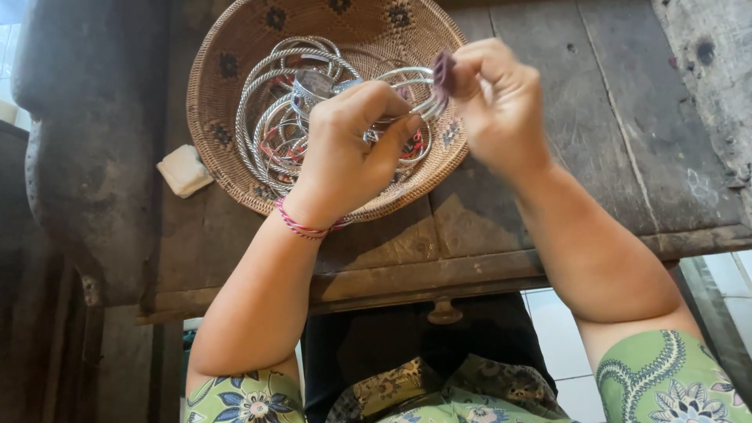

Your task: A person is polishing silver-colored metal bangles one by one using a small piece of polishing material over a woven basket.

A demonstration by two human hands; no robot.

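My left hand is closed around a thin silver bangle, held just above a woven basket. My right hand pinches a small dark purple piece, perhaps a scrap of abrasive or cloth, and presses it against the bangle's edge. The two hands nearly touch over the basket's right side. Several silver bangles and twisted wire rings lie piled inside the basket, some with red thread. A pink and red string bracelet circles my left wrist.
The basket rests on a worn dark wooden table with a small drawer knob on its front edge. A pale block lies left of the basket. White tiled floor shows below. I wear green patterned sleeves.
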